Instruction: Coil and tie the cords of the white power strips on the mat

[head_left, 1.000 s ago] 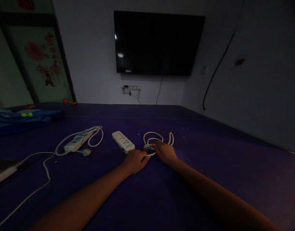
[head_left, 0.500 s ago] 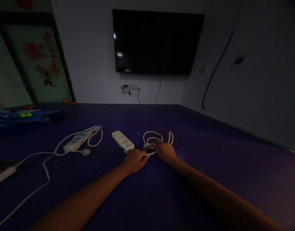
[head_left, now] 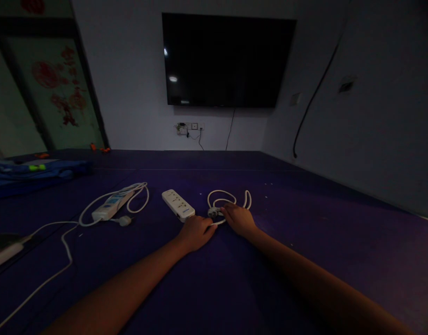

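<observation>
A white power strip [head_left: 178, 204] lies on the dark purple surface [head_left: 304, 242] in front of me, and its white cord [head_left: 227, 200] is looped to the right of it. My left hand [head_left: 196, 232] rests just below the strip, fingers closed on the cord. My right hand [head_left: 239, 218] lies on the cord loops, its fingers bent over the plug [head_left: 213, 212]. Dim light hides the finer detail of both grips.
A second white power strip [head_left: 111, 206] with a looped cord and plug [head_left: 125, 220] lies to the left; its cable trails toward the near left. Blue cloth [head_left: 35, 171] sits at far left. A dark television [head_left: 227, 60] hangs on the wall ahead.
</observation>
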`<action>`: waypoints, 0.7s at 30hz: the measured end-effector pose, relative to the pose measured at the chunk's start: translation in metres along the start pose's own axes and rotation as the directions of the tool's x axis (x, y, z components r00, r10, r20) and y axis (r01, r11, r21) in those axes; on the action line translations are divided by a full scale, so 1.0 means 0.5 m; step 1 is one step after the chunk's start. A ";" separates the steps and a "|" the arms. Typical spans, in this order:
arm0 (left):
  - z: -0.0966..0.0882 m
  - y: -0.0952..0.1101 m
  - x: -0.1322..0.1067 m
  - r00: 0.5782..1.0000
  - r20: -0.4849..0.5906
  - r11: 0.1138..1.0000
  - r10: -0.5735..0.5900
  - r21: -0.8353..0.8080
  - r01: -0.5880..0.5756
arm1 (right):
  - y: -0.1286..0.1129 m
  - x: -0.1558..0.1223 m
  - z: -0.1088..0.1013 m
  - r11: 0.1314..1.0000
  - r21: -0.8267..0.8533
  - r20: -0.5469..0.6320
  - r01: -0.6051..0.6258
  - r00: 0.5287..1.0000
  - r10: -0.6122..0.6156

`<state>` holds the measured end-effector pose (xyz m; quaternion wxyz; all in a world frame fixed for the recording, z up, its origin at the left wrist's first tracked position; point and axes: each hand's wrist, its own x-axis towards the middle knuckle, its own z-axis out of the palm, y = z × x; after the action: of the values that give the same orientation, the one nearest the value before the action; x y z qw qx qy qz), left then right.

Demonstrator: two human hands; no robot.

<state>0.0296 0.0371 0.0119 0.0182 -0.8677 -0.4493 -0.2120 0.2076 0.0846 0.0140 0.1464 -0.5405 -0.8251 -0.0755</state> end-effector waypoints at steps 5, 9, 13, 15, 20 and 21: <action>0.000 0.000 0.000 1.000 -0.010 1.000 0.000 0.022 0.000 | -0.002 0.001 -0.003 1.000 -0.007 0.021 0.002 1.000 -0.002; 0.003 -0.002 0.001 1.000 -0.017 1.000 0.014 0.022 -0.014 | -0.004 0.002 -0.007 1.000 -0.019 0.043 -0.012 0.999 0.013; 0.003 -0.003 0.001 1.000 -0.011 1.000 0.018 0.015 -0.018 | -0.005 0.001 -0.007 0.999 -0.040 0.040 -0.010 0.999 0.011; 0.002 -0.003 0.001 1.000 -0.004 1.000 0.012 0.007 -0.012 | -0.004 0.001 -0.005 0.999 -0.039 0.026 0.010 1.000 -0.009; 0.001 -0.002 0.000 1.000 0.017 1.000 -0.006 -0.005 0.006 | -0.002 0.001 -0.002 1.000 -0.028 0.012 0.014 1.000 -0.014; 0.000 -0.002 0.000 1.000 0.020 1.000 -0.011 -0.002 0.011 | -0.002 0.001 -0.002 1.000 -0.029 0.019 0.006 1.000 -0.006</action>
<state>0.0288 0.0379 0.0116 0.0115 -0.8673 -0.4539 -0.2040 0.2063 0.0844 0.0152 0.1307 -0.5406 -0.8269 -0.0828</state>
